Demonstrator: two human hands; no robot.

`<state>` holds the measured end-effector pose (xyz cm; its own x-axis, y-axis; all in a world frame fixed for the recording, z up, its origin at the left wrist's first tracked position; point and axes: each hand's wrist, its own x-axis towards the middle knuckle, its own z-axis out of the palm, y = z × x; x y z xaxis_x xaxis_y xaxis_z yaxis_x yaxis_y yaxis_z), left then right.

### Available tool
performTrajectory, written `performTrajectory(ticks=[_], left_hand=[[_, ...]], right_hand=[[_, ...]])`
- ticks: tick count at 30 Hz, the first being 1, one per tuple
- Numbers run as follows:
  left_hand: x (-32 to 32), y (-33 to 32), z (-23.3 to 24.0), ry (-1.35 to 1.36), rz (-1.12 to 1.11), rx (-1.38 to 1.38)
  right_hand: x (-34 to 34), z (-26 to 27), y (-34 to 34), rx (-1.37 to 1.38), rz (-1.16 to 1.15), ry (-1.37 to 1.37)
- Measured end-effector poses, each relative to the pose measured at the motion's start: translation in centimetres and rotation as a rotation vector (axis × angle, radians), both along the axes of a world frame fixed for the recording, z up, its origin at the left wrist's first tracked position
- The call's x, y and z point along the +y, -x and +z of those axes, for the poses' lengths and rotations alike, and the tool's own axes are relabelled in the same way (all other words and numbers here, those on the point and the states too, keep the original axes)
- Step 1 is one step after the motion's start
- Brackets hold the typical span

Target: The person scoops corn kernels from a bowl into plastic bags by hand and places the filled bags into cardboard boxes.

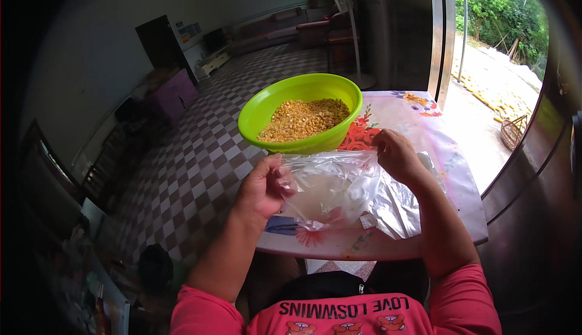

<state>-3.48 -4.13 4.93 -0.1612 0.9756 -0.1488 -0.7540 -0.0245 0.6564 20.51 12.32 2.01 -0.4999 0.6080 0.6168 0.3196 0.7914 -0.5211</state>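
Note:
A clear plastic bag (pixel 336 189) is stretched between my two hands above the table. My left hand (pixel 268 185) pinches one upper corner, with part of the film over its fingers. The opposite upper corner is in the grip of my right hand (pixel 400 155). Just beyond the bag stands a lime-green plastic basin (pixel 254 101) with loose yellow corn kernels (pixel 304 119) in it. Under my right forearm lies more plastic film (pixel 398 208), silvery and flat. A small paper tag (pixel 368 220) shows near the bag's lower right.
The table (pixel 464 219) has a floral cover and a rounded right edge. A dark blue item (pixel 282 225) lies at its near left. To the right, a doorway opens onto bright ground with a wicker basket (pixel 514 133). A pedestal fan (pixel 354 35) stands behind on the checkered floor (pixel 182 171).

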Motion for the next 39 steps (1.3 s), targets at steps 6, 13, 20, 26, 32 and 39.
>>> performTrajectory(ticks=[6, 13, 20, 26, 32, 39], left_hand=[[-1.3, -0.9, -1.8, 0.114, -0.006, 0.066], [-1.7, -4.0, -1.5, 0.017, -0.044, 0.084], [-3.6, -2.9, -0.4, -0.195, 0.128, 0.160], [-4.6, -1.4, 0.2, -0.181, 0.216, -0.026], [-6.6, -2.0, 0.9, -0.130, 0.186, 0.176], [-7.7, -3.6, 1.6, -0.172, 0.295, 0.331]], right_hand=[[-1.3, -0.2, 0.5, 0.694, 0.269, 0.308], [-7.4, -2.1, 3.6, -0.101, 0.489, -0.013], [-6.5, -2.2, 2.9, -0.521, 0.352, -0.026], [-7.0, -0.2, 2.3, -0.534, 0.379, 0.089], [-6.7, -0.1, 1.9, -0.301, 0.301, -0.024], [-7.4, 1.8, 1.4, -0.390, 0.180, 0.090]])
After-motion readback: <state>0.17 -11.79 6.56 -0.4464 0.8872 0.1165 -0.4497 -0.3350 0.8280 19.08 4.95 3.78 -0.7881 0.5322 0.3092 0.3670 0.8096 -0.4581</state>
